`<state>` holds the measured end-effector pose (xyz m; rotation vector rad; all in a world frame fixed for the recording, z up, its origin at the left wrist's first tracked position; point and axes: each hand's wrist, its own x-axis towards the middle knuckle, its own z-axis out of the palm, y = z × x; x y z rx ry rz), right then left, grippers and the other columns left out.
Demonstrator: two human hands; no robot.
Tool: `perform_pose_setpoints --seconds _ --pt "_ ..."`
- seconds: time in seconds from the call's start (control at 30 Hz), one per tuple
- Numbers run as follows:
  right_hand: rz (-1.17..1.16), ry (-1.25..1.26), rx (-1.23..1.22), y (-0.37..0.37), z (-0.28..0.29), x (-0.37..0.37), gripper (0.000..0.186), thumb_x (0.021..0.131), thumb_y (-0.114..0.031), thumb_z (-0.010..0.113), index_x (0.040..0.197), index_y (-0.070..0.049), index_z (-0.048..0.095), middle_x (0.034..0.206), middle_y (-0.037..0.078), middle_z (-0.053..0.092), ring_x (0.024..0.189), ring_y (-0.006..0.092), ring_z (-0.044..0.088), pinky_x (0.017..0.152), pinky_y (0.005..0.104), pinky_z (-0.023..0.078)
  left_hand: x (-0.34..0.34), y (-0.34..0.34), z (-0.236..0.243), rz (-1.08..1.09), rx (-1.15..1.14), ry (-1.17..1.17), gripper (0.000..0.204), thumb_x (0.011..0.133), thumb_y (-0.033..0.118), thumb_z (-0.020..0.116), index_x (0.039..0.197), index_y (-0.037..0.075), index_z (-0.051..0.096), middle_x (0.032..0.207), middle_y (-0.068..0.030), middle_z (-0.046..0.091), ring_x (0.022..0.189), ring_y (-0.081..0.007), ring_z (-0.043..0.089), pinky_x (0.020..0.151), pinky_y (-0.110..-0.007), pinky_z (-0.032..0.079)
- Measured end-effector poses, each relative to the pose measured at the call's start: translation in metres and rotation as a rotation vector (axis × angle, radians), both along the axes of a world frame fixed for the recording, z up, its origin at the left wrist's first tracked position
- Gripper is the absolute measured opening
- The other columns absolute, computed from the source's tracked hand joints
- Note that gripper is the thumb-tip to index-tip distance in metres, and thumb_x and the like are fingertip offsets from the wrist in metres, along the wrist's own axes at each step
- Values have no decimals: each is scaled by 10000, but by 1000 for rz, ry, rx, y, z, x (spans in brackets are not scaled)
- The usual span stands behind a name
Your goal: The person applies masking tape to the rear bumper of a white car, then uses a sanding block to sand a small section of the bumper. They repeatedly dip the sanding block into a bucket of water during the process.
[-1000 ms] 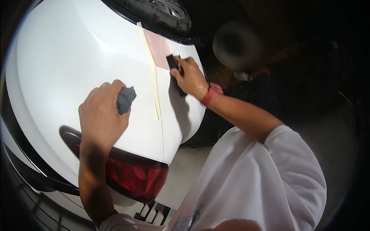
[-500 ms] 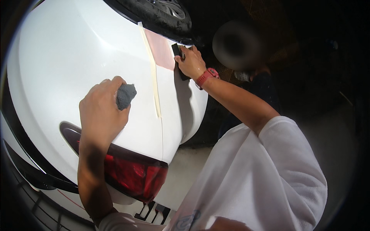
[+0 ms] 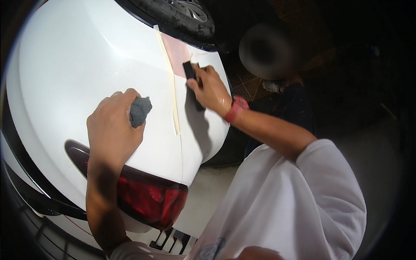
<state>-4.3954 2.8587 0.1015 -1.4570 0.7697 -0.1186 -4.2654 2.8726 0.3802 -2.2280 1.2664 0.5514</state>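
My left hand [image 3: 113,128] is closed round a crumpled dark grey sponge or cloth [image 3: 140,112], over the white car body panel [image 3: 93,71]. To the right, my right hand [image 3: 213,90] grips a long black sanding block [image 3: 188,70], fingers bent over its edge. The block lies against the panel just below a smooth pinkish filler patch [image 3: 173,51]. Along the patch's left side runs a strip of cream masking tape [image 3: 171,86], which ends above a thin panel seam.
A wheel with a black tyre [image 3: 186,21] is at the top. The red tail light [image 3: 151,197] sits below my left hand. Off to the right, a dark floor shows with a leg and shoe [image 3: 272,86]. A black and white grille-like piece [image 3: 171,239] lies at the bottom.
My right hand has moved the sanding block down and to the left, baring more panel to the right of the patch. My left hand has barely shifted.
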Motion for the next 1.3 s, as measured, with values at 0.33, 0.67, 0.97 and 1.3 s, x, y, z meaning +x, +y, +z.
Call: perform_pose_setpoints --seconds 0.33,0.67,0.97,1.3 --pt "63 54 13 -37 -9 43 527 1017 -328 671 1435 -9 636 1269 339 638 1157 476 667 1014 524 554 2 -1 4 -35 -17 1 263 833 63 800 1063 94 676 895 -94 676 881 -335 693 750 -462 556" --pt "-11 93 -147 -44 -27 60 515 1027 -356 656 1402 -3 660 1267 322 642 1116 475 693 989 511 567 -3 -13 7 -20 -28 17 248 831 63 804 1039 65 670 901 -125 704 869 -367 703 760 -456 548" --pt "-3 -21 -47 -23 13 19 510 1029 -309 670 1444 -15 630 1227 276 637 1129 455 659 979 510 563 -14 -13 12 -66 -104 -31 319 757 72 874 977 57 644 848 -125 688 787 -358 694 714 -424 545" --pt "11 -81 7 -11 21 6 533 998 -274 717 1449 -7 617 1266 302 614 1178 461 646 974 524 562 -15 -13 5 -28 -136 -75 330 741 13 858 979 60 633 826 -120 672 794 -359 701 716 -428 547"
